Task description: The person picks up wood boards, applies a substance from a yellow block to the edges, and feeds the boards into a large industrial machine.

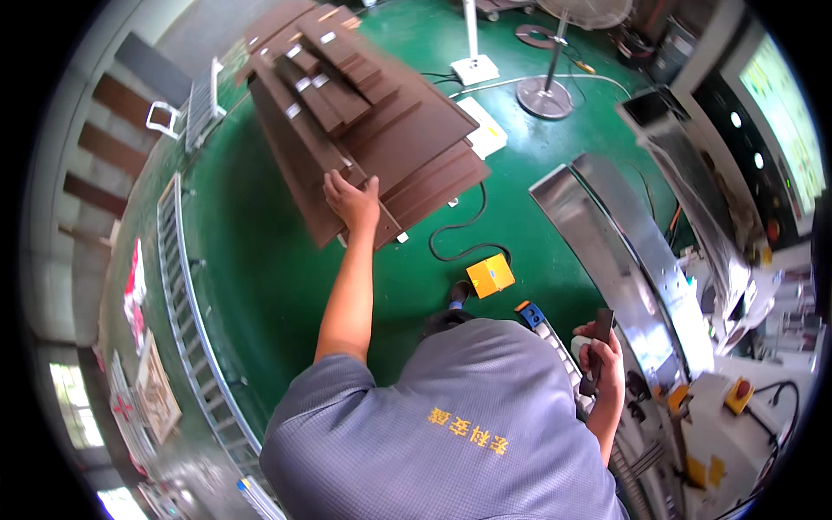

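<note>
Panels (425, 130): brown, stacked in uneven layers ahead of the person, slightly left; narrower pieces lie on top, some with white labels. What carries the stack is hidden.
Left grip (354, 206): on the near end of a long, narrow panel, thumb and fingers apart; I cannot tell whether it grasps or only rests there.
Right grip (605, 359): closed around a dark brown strip (605, 324), held upright at the person's right side, well apart from the stack.
Floor (260, 286): green and glossy.
Yellow box (490, 276): on the floor between stack and person, a black cable (442, 251) by it.
Metal sheet (598, 234): shiny, bent-looking, beyond the right grip.
Fan (548, 97): round base, standing past the stack.
Ladder (201, 322): far left.
</note>
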Motion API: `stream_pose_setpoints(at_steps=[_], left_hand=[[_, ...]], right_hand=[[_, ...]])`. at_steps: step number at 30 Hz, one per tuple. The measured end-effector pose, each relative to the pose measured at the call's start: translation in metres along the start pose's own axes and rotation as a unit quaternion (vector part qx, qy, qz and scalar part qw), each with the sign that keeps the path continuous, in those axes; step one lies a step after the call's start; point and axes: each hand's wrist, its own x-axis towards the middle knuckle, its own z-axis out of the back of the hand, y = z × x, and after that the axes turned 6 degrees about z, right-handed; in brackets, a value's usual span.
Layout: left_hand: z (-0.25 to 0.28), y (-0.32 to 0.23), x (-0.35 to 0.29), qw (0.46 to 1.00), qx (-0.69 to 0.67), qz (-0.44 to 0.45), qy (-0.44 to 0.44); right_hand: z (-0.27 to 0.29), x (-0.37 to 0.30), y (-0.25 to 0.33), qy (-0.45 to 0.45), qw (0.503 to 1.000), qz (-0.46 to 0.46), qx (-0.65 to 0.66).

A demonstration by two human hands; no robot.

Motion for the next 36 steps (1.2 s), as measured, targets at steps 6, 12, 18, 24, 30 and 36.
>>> stream_pose_setpoints(at_steps=[6, 12, 18, 24, 30, 36], left_hand=[[-0.055, 0.037, 0.080, 0.985, 0.016, 0.170, 0.038], [-0.052, 0.063, 0.079, 0.982, -0.092, 0.163, 0.033], [0.018, 0.121, -0.024, 0.971, -0.130, 0.182, 0.078], [0.080, 0.130, -0.132, 0.970, -0.132, 0.200, 0.049], [0.145, 0.128, -0.174, 0.983, -0.091, 0.127, 0.095], [0.211, 0.111, -0.141, 0.991, -0.067, 0.016, 0.118]], right_hand=[[-0.088, 0.077, 0.037, 0.153, 0.980, -0.014, -0.130], [-0.102, 0.094, 0.019, 0.222, 0.965, -0.035, -0.134], [-0.100, 0.102, 0.010, 0.242, 0.954, -0.088, -0.154], [-0.133, 0.109, 0.020, 0.297, 0.933, -0.090, -0.180], [-0.160, 0.119, 0.012, 0.404, 0.881, -0.104, -0.224], [-0.193, 0.126, -0.001, 0.476, 0.842, -0.095, -0.236]])
